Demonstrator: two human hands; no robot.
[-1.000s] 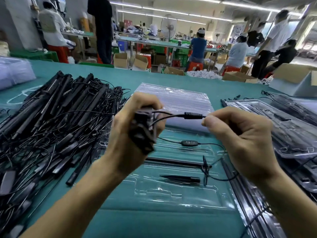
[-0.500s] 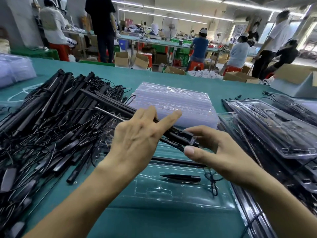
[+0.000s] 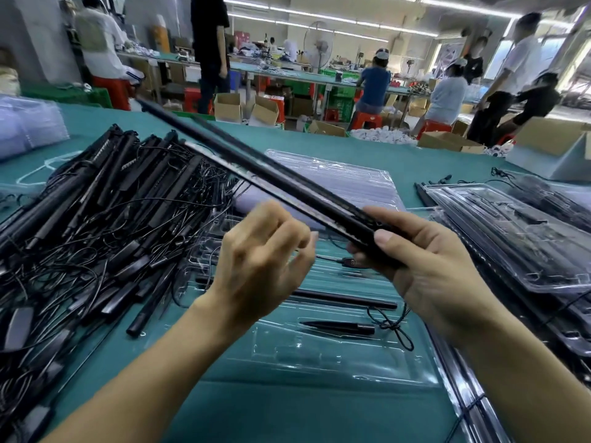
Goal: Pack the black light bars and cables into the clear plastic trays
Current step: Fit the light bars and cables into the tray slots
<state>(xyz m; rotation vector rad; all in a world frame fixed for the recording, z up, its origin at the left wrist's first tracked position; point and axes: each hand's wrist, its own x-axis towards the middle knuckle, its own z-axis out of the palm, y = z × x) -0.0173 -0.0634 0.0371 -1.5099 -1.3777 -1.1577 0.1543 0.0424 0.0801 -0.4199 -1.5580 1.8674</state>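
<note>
right hand has its fingers wrapped round the near end of the black light bars, thumb on top. the bars are up off the bench, slanting from that hand up and away to the far left, crossing above the back corner of the pile. looks like two bars held together, but i can't be sure.

left hand sits just beside them, a bit lower, fingers curled in with the thumb against the index finger. a thin cable runs off to the right from about there toward a little inline plug. honestly can't tell if the hand is pinching that cable or holding nothing.

under both hands a clear tray lies flat on the bench. one long black bar lies in a slot across it, a short pointed black piece is in the next slot nearer me, and a tied cable loop lies at the tray's right end.

left of the tray is a big tangled pile of loose bars and cables. behind the tray there's a stack of empty clear trays. on the right, filled trays are stacked with bars inside. further back, other people are at other benches, with cardboard boxes around them.
</note>
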